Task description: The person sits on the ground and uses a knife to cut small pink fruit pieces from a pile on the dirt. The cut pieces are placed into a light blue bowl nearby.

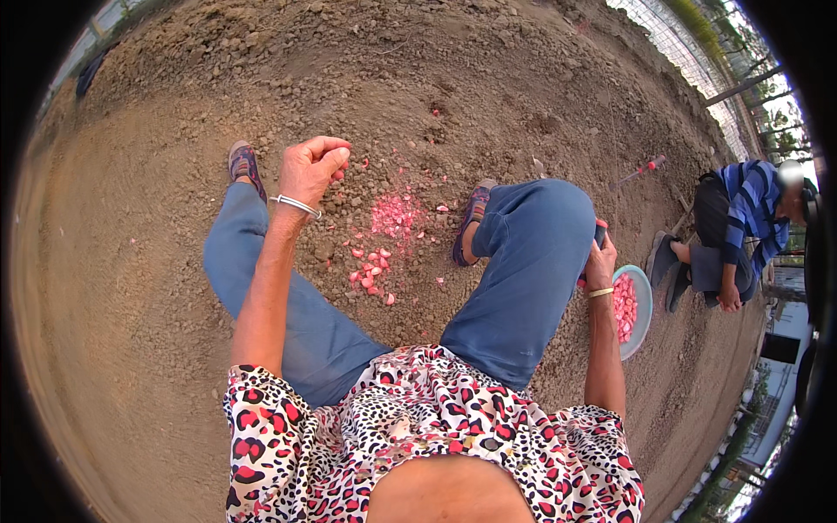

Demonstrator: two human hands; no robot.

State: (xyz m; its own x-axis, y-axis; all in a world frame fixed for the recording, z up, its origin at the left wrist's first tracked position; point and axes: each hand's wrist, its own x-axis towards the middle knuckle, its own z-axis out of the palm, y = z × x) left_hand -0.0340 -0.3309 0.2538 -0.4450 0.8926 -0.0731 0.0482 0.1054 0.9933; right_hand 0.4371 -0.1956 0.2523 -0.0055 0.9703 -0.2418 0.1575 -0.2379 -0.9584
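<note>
My left hand (315, 167) hangs over the soil, thumb and fingers drawn together; the fingertips look pinkish, and whether they pinch anything is unclear. To its right on the ground lie crumbled pink bits (395, 214) and, just below these, loose pink-stained cloves (370, 269) that look like garlic. My right hand (600, 263) is beside the outside of my right knee, closed around a black-and-red handle (600, 230), partly hidden by the hand and knee. Beside that wrist stands a pale blue basin (644, 307) holding pink-stained cloves (625, 307).
A co-worker in a blue striped top (752, 202) sits low at the right. Between us, a thin tool with a red-tipped handle (644, 171) lies on the soil, near a taut-looking string. Cloddy soil (314, 59) rises ahead, and a wire fence (693, 59) runs at upper right.
</note>
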